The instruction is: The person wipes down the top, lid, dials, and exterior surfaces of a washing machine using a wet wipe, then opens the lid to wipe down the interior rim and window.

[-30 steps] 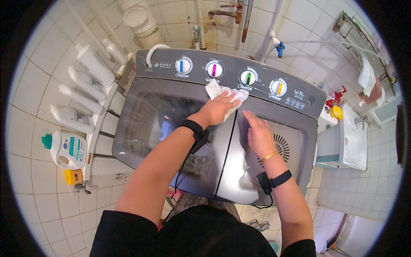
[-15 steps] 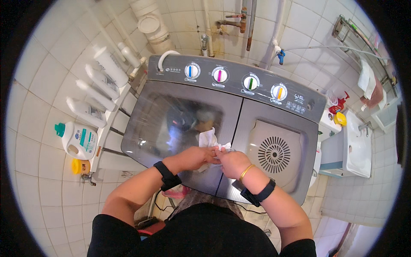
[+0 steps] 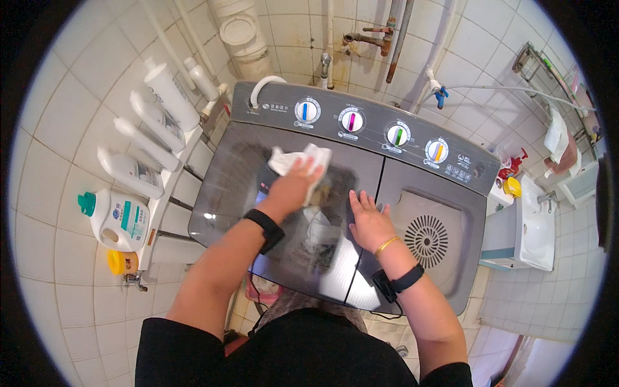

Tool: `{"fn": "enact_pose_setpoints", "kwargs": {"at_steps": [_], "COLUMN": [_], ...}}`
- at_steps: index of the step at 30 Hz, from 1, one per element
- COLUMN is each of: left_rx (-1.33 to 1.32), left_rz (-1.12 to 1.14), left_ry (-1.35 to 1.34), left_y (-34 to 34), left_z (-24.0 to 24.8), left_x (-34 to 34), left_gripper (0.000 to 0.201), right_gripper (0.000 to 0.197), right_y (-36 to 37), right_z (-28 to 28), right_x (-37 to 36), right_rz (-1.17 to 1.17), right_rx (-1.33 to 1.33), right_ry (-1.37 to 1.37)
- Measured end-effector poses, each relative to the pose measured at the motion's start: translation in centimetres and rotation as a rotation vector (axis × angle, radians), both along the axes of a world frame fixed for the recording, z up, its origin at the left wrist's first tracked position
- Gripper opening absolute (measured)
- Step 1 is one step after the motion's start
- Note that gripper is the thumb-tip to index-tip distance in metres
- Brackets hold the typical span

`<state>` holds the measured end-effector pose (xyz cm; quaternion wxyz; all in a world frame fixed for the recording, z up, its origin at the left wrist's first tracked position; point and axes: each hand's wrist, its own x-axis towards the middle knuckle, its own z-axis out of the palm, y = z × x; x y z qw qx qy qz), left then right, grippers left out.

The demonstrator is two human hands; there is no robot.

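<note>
My left hand (image 3: 291,191) presses a crumpled white cloth (image 3: 288,161) onto the dark see-through left lid (image 3: 222,200) of a grey twin-tub washing machine (image 3: 474,171). Its fingers lie stretched over the cloth, near the control panel. With fingers spread and nothing in it, my right hand (image 3: 372,224) rests flat beside the seam between the two lids. The right lid (image 3: 451,258) has a round pattern of slots under it. Through the left lid, partly hidden by reflections, some pale and dark shapes show.
Several white bottles and a detergent jug (image 3: 122,219) with a green cap line a narrow shelf (image 3: 155,219) at left. A yellow-lidded jar (image 3: 121,262) is below. Pipes and a blue-handled tap (image 3: 441,97) are behind the machine. A white sink (image 3: 538,226) stands at right.
My hands were together at the left lid's front right edge. Now my left hand and the cloth are farther back and left, while my right hand has spread on the lid without the cloth.
</note>
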<state>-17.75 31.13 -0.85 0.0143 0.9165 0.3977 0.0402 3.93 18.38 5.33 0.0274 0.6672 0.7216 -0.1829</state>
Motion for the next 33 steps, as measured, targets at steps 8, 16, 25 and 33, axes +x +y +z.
{"fn": "enact_pose_setpoints", "kwargs": {"at_steps": [8, 16, 25, 33], "left_rx": [-0.096, -0.059, -0.020, 0.014], "left_rz": [0.247, 0.008, 0.359, 0.196], "left_ry": [-0.316, -0.149, -0.334, -0.370], "left_y": [3.6, 4.5, 10.3, 10.9], "left_z": [-0.3, 1.2, 0.8, 0.5], "left_x": [-3.3, 3.2, -3.8, -2.4], "left_gripper": [0.063, 0.061, 0.052, 0.053], "right_gripper": [0.078, 0.091, 0.092, 0.099], "right_y": [3.3, 7.3, 10.3, 10.4], "right_z": [0.0, -0.1, -0.2, -0.1], "right_x": [-2.5, -5.1, -6.5, -7.3], "right_rz": [0.012, -0.016, -0.018, 0.005], "right_rx": [-0.063, -0.107, -0.127, -0.186], "right_ry": [0.003, -0.091, -0.091, -0.181]}}
